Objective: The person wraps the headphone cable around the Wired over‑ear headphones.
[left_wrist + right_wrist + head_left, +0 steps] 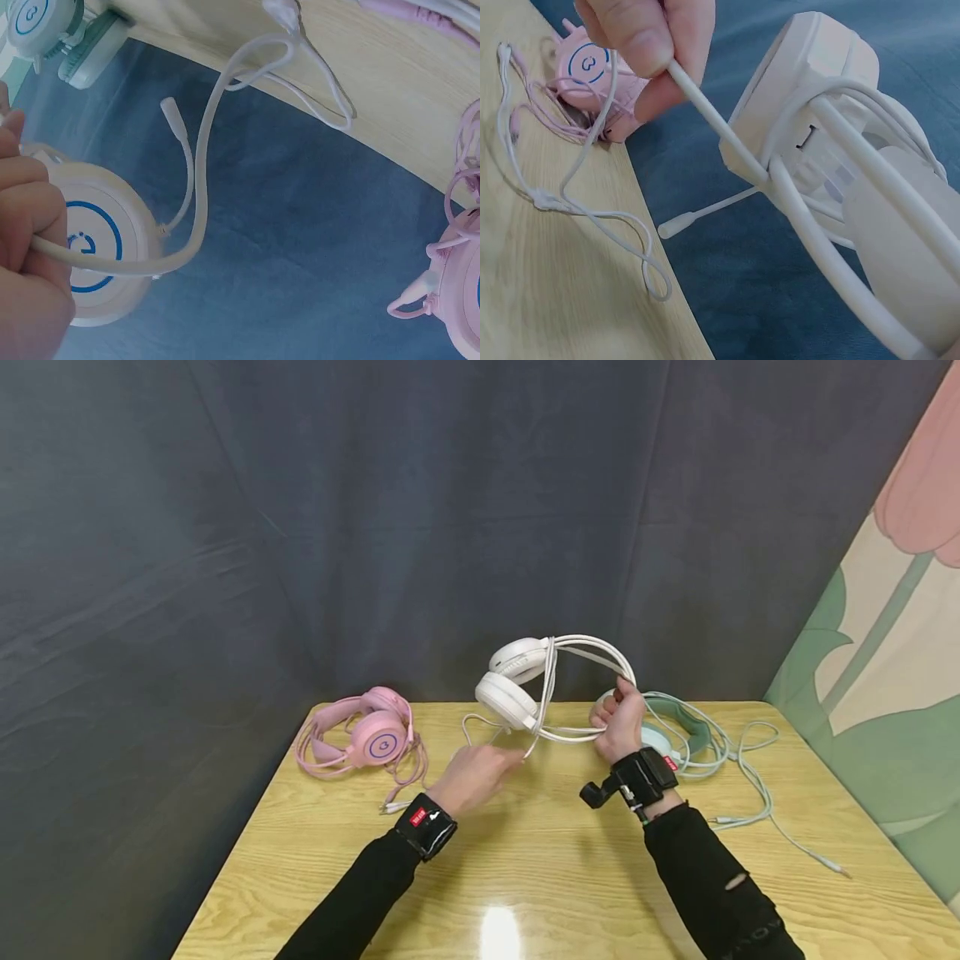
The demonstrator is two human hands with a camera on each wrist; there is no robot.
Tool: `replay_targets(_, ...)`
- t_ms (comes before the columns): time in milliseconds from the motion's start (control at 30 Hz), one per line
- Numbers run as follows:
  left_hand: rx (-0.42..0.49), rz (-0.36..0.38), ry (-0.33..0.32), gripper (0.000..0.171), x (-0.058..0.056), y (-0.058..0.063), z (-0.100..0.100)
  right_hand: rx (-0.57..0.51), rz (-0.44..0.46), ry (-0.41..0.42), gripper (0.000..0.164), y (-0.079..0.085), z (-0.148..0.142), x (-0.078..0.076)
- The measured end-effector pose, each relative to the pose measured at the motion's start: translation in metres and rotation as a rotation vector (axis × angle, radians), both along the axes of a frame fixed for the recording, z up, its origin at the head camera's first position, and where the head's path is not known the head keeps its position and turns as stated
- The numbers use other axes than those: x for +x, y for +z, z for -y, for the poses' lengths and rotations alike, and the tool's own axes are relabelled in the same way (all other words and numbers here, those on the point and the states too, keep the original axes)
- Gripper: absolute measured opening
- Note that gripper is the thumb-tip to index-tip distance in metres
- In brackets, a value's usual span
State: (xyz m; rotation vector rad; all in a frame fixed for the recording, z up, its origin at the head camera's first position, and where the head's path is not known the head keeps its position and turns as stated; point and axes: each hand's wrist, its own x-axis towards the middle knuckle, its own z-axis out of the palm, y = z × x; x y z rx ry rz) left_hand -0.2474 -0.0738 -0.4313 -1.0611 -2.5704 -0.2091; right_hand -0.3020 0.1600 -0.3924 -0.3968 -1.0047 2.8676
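Black sleeves [708, 881] closest to the lens, both forearms reaching in over the counter [525, 877] from its near side. Right hand [621, 727] has its fingers curled round the headband [832, 255] of the white headphones [510, 700]; the set is up in the air near the middle of the back edge, cups toward the left. Left hand [476, 777] pinches the white cable [712, 112] between thumb and fingers, that stretch straight to the cup.

Risks, my read: the cable's tail lies on the counter close to the pink headphones [381, 737] and their leads, back-left corner, so lifting it could snag them. Turns look loose; slack would likely let them slide off. Overpulling would strain the lead. One-handed hold, so a weak grip could drop the set. Mint headphones [696, 727] sit just past the right hand, toward the back-right corner: bump hazard.

Looks: plain white, round cups, blue ring logo [118, 234] on the outer face, short mic boom [174, 118], thin tubular band, cable wound round the band end beside the cups.
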Motion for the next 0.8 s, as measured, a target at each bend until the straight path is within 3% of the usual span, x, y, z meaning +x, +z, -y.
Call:
replay_targets(133,-0.005,-0.024,0.017,0.019,0.000,0.004,0.001,0.055,-0.018,-0.019,0.049,0.002,0.000,-0.001)
replay_targets(233,-0.008,-0.047,0.019,0.021,0.000,0.008,0.001,0.155,-0.045,-0.049,0.048,0.002,0.002,-0.002)
replay_targets(467,-0.012,-0.113,0.022,0.026,0.001,0.021,0.002,0.458,-0.093,-0.213,0.022,-0.001,0.009,-0.002)
replay_targets(567,-0.019,-0.171,0.011,0.021,-0.001,0.026,0.002,0.624,-0.108,-0.285,0.019,-0.004,0.012,-0.002)
replay_targets(667,-0.029,-0.226,-0.005,0.017,-0.003,0.029,0.002,0.861,-0.122,-0.375,0.016,-0.005,0.015,-0.001)
replay_targets(800,-0.037,-0.256,-0.027,0.017,-0.006,0.036,0.001,1.087,-0.158,-0.482,0.012,-0.003,0.022,0.002)
